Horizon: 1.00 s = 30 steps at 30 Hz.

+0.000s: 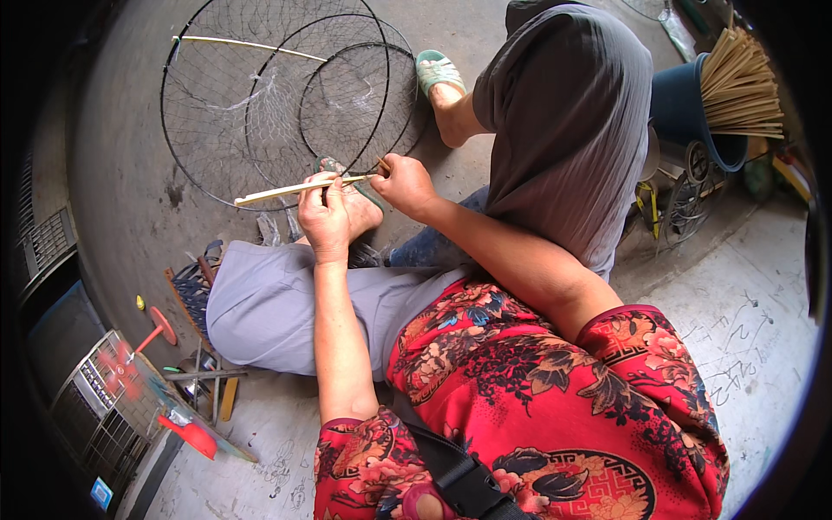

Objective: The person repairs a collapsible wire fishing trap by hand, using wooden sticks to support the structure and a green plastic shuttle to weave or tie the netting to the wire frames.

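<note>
My left hand [323, 217] is closed on a pale, thin wooden strip [269, 193], held crosswise above my crossed-over sandalled foot, with a knob at its left end. My right hand [403, 184] is closed at the strip's right end, round a slim brown piece [382, 165] that I cannot make out clearly. Beyond both hands, several black wire hoops [165, 104] with fine mesh netting [269, 95] lie on the floor, and another pale strip [234, 42] rests across them.
A blue bucket [676, 113] of wooden sticks [737, 87] stands at the right among coiled wire and tools. At the left lie red plastic tools [186, 433], metal bars and a wire grate [91, 416]. My bent knee [572, 69] rises beside my right arm.
</note>
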Tool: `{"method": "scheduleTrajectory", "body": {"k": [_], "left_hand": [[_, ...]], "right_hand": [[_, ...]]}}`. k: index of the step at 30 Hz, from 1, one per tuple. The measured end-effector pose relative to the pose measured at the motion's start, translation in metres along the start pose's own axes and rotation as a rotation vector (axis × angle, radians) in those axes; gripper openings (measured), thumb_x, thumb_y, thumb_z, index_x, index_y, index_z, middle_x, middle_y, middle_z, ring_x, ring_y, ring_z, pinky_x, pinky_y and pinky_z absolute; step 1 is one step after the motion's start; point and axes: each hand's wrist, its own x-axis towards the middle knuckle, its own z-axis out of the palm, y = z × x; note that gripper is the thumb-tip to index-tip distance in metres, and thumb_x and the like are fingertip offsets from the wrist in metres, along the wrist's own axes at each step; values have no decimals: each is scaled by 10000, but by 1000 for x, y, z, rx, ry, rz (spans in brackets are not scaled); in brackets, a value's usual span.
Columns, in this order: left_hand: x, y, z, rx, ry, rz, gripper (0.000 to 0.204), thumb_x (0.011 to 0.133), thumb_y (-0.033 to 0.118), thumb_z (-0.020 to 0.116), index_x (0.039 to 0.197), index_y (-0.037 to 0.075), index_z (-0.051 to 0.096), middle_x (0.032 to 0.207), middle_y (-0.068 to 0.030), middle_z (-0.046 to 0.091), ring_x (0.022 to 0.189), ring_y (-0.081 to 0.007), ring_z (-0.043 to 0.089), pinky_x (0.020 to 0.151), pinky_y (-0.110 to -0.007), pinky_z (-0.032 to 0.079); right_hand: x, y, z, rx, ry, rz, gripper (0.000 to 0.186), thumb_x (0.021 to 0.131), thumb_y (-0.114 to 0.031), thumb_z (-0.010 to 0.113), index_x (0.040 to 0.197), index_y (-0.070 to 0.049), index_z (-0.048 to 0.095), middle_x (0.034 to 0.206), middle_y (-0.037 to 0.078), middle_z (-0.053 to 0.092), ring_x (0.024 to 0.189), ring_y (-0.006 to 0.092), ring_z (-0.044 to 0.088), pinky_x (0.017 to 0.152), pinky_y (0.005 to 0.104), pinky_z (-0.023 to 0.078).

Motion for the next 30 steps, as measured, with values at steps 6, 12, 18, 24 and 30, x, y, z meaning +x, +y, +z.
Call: {"method": "scheduleTrajectory", "body": {"k": [6, 12, 18, 24, 30], "left_hand": [[8, 13, 1, 3, -23, 19, 79, 1004, 26, 825, 1075, 28, 791, 1093, -108, 812, 1058, -340, 775, 967, -438, 598], [1, 18, 9, -68, 2, 35, 94, 979, 16, 850, 1067, 24, 817, 1090, -100, 812, 1044, -311, 773, 960, -429, 601], [13, 12, -11, -80, -21, 93, 167, 946, 10, 842, 1105, 61, 855, 1084, -89, 814, 1047, -307, 766, 999, -444, 579], [13, 11, -31, -173, -43, 128, 53, 955, 103, 834, 1005, 88, 822, 1005, -98, 784, 992, -351, 744, 938, -491, 561], [45, 54, -132, -303, -242, -17, 129, 971, -50, 775, 1087, 4, 795, 1035, -104, 772, 979, -242, 765, 875, -386, 615]], "right_hand": [[16, 21, 20, 394, 30, 39, 287, 897, -270, 777, 961, 8, 743, 894, 249, 783, 833, 400, 763, 798, 501, 603], [-9, -20, -11, 761, -262, 64, 282, 932, -251, 785, 967, 23, 730, 768, 179, 687, 717, 219, 666, 723, 412, 579], [-54, -109, -62, 91, -38, -368, 276, 1012, -240, 829, 1139, -17, 726, 988, 191, 764, 911, 375, 789, 816, 468, 631], [-100, -201, -78, -38, 46, -806, 315, 960, -105, 879, 1238, -56, 741, 1065, 152, 783, 922, 328, 814, 788, 414, 654], [-109, -200, -59, -175, 120, -1018, 273, 931, -103, 888, 1163, -78, 748, 990, 112, 790, 885, 339, 815, 762, 434, 656]]}}
